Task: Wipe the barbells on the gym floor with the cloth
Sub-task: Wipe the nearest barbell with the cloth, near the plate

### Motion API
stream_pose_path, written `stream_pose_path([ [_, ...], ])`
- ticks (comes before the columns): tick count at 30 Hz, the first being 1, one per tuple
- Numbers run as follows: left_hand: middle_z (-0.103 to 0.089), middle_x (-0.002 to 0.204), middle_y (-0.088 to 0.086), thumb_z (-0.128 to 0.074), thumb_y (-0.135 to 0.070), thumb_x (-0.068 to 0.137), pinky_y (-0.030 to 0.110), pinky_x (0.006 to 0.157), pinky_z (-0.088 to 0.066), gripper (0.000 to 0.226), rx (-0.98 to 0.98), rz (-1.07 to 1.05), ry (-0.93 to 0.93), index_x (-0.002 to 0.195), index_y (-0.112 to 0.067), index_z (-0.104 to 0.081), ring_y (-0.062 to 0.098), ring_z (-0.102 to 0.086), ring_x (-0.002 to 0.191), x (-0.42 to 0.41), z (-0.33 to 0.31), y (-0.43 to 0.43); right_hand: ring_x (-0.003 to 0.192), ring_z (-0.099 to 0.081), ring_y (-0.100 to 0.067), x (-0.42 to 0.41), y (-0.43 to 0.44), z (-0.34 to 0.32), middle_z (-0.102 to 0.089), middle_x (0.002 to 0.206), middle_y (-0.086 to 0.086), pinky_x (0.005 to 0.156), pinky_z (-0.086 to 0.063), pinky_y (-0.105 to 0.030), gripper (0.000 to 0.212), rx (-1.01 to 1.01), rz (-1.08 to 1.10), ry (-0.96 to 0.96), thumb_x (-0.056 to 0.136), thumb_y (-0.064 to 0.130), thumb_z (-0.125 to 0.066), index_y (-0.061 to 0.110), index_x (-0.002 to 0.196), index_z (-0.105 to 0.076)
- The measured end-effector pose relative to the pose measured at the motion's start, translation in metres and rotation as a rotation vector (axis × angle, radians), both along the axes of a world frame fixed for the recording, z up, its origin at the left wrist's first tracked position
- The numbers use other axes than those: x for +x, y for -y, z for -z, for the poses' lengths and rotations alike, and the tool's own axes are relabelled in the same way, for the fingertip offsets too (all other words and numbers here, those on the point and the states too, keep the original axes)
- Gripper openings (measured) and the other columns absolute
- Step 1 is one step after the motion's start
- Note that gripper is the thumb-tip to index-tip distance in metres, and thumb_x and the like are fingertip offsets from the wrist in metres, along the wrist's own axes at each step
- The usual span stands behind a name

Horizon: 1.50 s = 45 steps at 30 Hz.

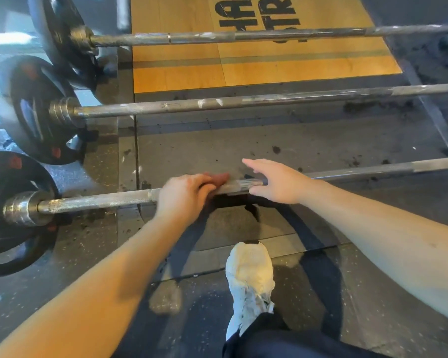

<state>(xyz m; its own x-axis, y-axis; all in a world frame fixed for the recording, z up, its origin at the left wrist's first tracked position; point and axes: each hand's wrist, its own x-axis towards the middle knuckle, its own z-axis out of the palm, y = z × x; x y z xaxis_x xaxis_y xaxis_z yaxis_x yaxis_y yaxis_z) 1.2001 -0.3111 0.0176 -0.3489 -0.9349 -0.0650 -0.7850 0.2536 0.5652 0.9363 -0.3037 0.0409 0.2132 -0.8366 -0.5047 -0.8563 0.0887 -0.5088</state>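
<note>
White trainer (248,275) planted on the rubber floor (346,293), and I'm bent over the nearest barbell (93,201). Left hand (186,188) lies over the shaft, fingers blurred, so I can't tell whether they wrap it. Right hand (274,182) is spread wide, fingers straight, holding nothing. Between them sits a greyish patch on the bar, which I take for the cloth (239,184). Wiping looks barely begun here; next I need a firm hold on that cloth and a run along the shaft. Middle barbell (217,102) and far barbell (217,36) wait beyond.
</note>
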Motion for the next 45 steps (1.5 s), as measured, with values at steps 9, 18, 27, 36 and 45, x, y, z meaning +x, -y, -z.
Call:
stream_pose_path([
  [9, -0.071, 0.096, -0.003, -0.06, -0.04, 0.099, 0.017, 0.061, -0.042, 0.032, 0.093, -0.414, 0.069, 0.122, -0.02, -0.07, 0.01, -0.062, 0.079, 0.112, -0.002, 0.0, 0.139, -0.046, -0.017, 0.032, 0.02, -0.001, -0.042, 0.159, 0.006, 0.114, -0.039, -0.036, 0.061, 0.14, -0.239, -0.042, 0.106, 0.042, -0.049, 0.036, 0.161, -0.024],
  [18, -0.068, 0.096, -0.008, -0.062, -0.037, 0.099, 0.016, 0.063, -0.046, 0.029, 0.103, -0.381, 0.011, 0.122, -0.023, -0.07, 0.001, -0.061, 0.079, 0.109, -0.003, -0.002, 0.076, -0.063, -0.016, 0.048, 0.044, 0.013, -0.07, 0.096, -0.006, 0.077, -0.054, -0.033, 0.052, 0.296, -0.285, 0.037, 0.108, 0.031, -0.047, 0.036, 0.158, -0.033],
  [27, -0.073, 0.105, -0.005, -0.064, -0.033, 0.097, 0.039, 0.088, -0.056, 0.025, -0.013, -0.302, -0.062, 0.117, -0.023, -0.074, 0.012, -0.066, 0.094, 0.115, 0.001, -0.011, 0.093, -0.065, -0.018, 0.046, -0.007, 0.056, -0.072, 0.107, 0.006, 0.083, -0.054, -0.038, 0.056, -0.466, -0.277, -0.152, 0.101, 0.044, -0.056, 0.037, 0.154, -0.041],
  [36, -0.073, 0.109, -0.017, -0.057, -0.031, 0.102, 0.033, 0.101, -0.046, 0.027, -0.172, -0.194, -0.124, 0.124, -0.034, -0.072, 0.003, -0.064, 0.109, 0.094, 0.008, -0.018, 0.09, -0.061, -0.021, 0.044, -0.012, 0.064, -0.062, 0.097, 0.003, 0.075, -0.044, -0.033, 0.057, -0.605, -0.277, -0.178, 0.1, 0.041, -0.06, 0.03, 0.153, -0.045],
  [45, -0.064, 0.11, -0.026, -0.066, -0.028, 0.097, 0.025, 0.1, -0.039, 0.02, -0.157, -0.236, -0.117, 0.113, -0.035, -0.075, -0.003, -0.059, 0.103, 0.093, 0.004, -0.014, 0.081, -0.071, -0.016, 0.042, 0.054, 0.021, -0.072, 0.106, -0.005, 0.08, -0.058, -0.033, 0.052, 0.328, -0.303, 0.072, 0.108, 0.037, -0.045, 0.041, 0.158, -0.029],
])
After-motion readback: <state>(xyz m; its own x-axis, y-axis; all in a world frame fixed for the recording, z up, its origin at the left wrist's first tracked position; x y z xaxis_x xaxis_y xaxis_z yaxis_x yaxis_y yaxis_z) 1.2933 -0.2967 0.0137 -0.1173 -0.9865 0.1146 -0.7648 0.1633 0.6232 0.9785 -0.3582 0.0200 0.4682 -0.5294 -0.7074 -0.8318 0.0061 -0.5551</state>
